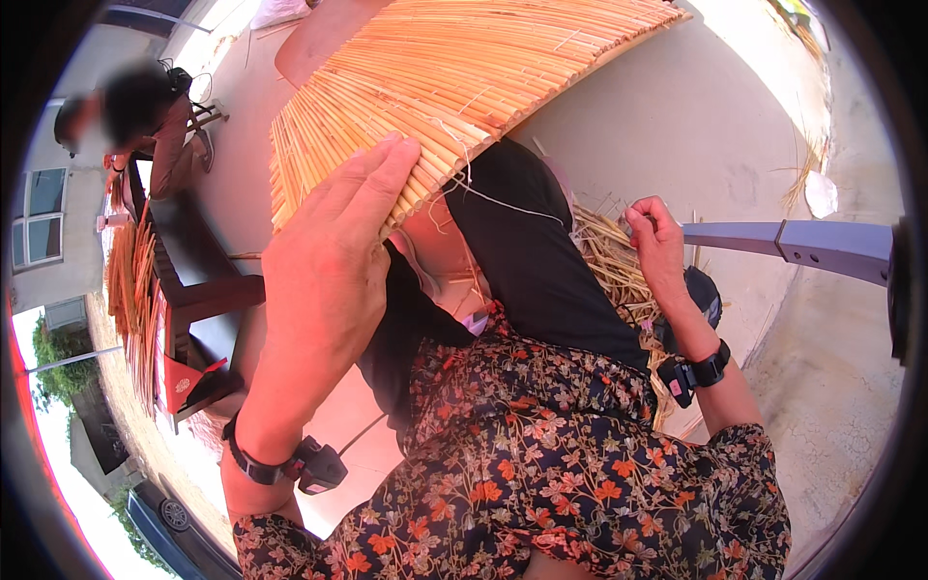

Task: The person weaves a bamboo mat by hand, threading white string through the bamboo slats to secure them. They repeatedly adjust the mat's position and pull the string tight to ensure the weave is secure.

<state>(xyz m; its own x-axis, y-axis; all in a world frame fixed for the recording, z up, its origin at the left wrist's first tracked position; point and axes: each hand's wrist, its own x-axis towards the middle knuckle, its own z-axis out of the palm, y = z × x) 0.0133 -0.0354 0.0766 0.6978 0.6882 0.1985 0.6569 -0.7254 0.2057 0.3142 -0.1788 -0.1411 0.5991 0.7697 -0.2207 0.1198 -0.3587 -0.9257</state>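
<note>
A mat of straw-coloured stalks [416, 82], laid side by side and bound with thread, spreads out in front of me over my dark-trousered legs. My left hand [333, 227] grips its near corner, fingers flat on top and the thumb hidden beneath. From that edge a loose pale thread [512, 205] trails to the right across my thigh. My right hand [659, 246] is raised to the right, apart from the mat, its thumb and forefinger pinched together. Whatever lies between those fingertips is too small to make out. Below it is a heap of loose stalks [614, 256].
On the left stands a dark low table [208, 295] with a bundle of reddish stalks [135, 300] beside it. Another person [164, 145] bends at its far end. A grey metal bar [831, 253] juts in from the right. Concrete floor [677, 126] lies beyond the mat.
</note>
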